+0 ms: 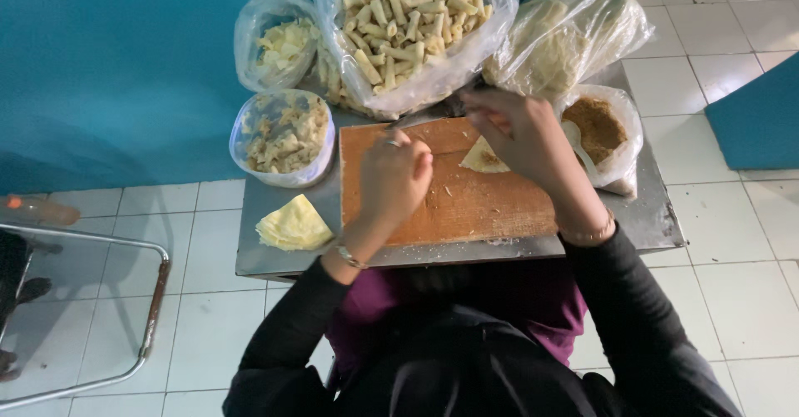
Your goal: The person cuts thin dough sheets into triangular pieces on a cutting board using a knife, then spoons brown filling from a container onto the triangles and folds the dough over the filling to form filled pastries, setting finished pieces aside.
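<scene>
A wooden board (466,205) lies on a small grey metal table (657,217). My left hand (391,180), with a ring on one finger, rests closed on the board's left half; whether it holds anything I cannot tell. My right hand (520,134) reaches over the board's far edge, fingers bent and blurred, just above a thin pale triangular pastry sheet (483,159). What the right fingers hold is hidden.
At the back stand a large plastic bag of rolled pastry sticks (416,17), a bag of pale sheets (566,38), a small bag of yellow pieces (279,42), a bowl of filling (287,134) and a bag of brown crumbs (595,126). Folded yellow sheets (293,225) lie front left. A metal chair frame (154,300) stands left.
</scene>
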### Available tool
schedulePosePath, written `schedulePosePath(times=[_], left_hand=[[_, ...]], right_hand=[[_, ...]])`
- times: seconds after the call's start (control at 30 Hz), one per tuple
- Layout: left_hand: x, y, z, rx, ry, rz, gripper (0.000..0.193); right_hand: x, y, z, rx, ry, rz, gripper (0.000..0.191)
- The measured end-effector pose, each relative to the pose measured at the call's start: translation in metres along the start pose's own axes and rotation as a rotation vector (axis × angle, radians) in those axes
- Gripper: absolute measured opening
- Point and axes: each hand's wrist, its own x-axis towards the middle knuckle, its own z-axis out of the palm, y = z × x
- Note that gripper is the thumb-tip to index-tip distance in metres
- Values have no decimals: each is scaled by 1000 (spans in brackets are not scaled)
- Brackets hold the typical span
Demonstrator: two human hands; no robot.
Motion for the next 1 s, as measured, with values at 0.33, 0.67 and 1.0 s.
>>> schedulePosePath(times=[0.33,0.67,1.0], left_hand=[[0,42,52,232,-150,29,16],[2,47,60,228,-208,-4,10],[9,45,64,-46,-109,-1,40]], right_hand=[[-78,47,0,-474,116,283,27],[-78,61,14,-585,170,264,19],[-72,62,18,-450,165,311,19]])
